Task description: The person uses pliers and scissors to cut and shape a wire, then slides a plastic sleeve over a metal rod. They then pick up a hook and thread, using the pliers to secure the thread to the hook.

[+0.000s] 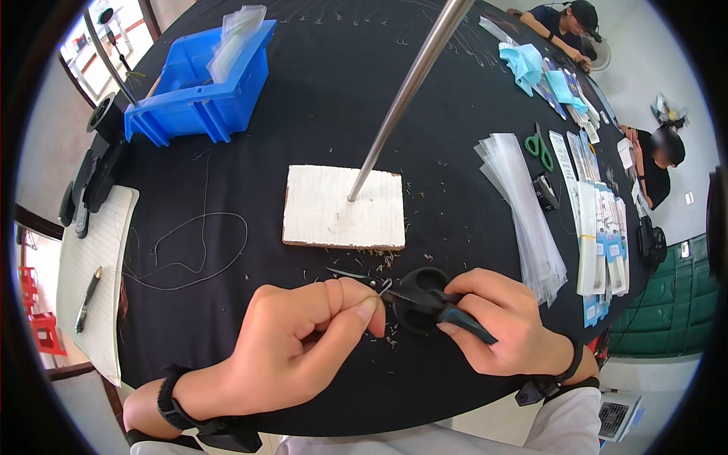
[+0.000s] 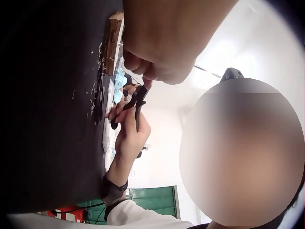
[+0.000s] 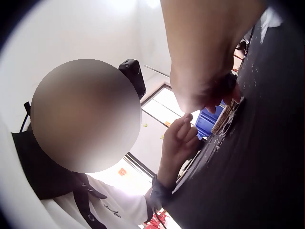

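In the head view my left hand [image 1: 307, 334] pinches a small silver looped piece [image 1: 386, 287] between thumb and forefinger; its exact kind I cannot tell. My right hand [image 1: 500, 322] grips black-handled scissors [image 1: 419, 299], fingers and thumb at the handle loops. Their blades point left, right at the pinched piece, and one blade tip shows beyond the left fingertips. From the left wrist, the right hand [image 2: 131, 138] appears with the scissors [image 2: 137, 99] close to the left fingertips. The right wrist view shows the left hand [image 3: 178, 143] with curled fingers; the scissors are mostly hidden there.
A metal rod [image 1: 406, 95] rises from a white block [image 1: 318, 205] ahead of the hands. Thin line [image 1: 193, 271] lies coiled left, near a notebook [image 1: 95, 262] and pen [image 1: 89, 299]. Around them are a blue bin [image 1: 227, 102], plastic sleeves [image 1: 523, 220] and green-handled scissors [image 1: 538, 152].
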Motion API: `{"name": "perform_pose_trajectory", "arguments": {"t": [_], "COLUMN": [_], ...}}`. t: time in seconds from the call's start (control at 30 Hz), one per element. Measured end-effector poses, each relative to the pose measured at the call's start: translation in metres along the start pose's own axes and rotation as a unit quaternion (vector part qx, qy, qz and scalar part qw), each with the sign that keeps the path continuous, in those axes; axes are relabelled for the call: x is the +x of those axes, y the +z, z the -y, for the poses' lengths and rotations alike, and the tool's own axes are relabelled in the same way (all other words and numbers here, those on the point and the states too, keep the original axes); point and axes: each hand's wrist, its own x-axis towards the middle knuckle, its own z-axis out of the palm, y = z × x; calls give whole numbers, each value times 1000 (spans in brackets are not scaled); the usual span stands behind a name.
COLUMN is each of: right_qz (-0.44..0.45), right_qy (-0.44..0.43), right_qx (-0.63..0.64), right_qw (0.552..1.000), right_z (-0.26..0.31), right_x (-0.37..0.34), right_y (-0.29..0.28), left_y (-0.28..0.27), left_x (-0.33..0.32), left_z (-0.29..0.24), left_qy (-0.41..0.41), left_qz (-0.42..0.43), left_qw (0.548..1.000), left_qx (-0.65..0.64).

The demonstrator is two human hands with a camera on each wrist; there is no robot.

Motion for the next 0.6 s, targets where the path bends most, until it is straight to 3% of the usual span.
{"name": "perform_pose_trajectory", "arguments": {"t": [0.27,0.6], "right_qz": [29,55], "right_qy": [-32,-36], "right_qx": [-16,-22], "right_qw": [999,998], "right_z": [-12,-23], "right_x": [-3,-10], "right_y": [-12,-11], "left_y": [-6,-5], "left_x": [3,9], "left_z": [4,0], "left_qy": [27,-58], "left_qz": [59,98], "left_qw": [995,990], "left_qx": [78,80]}}
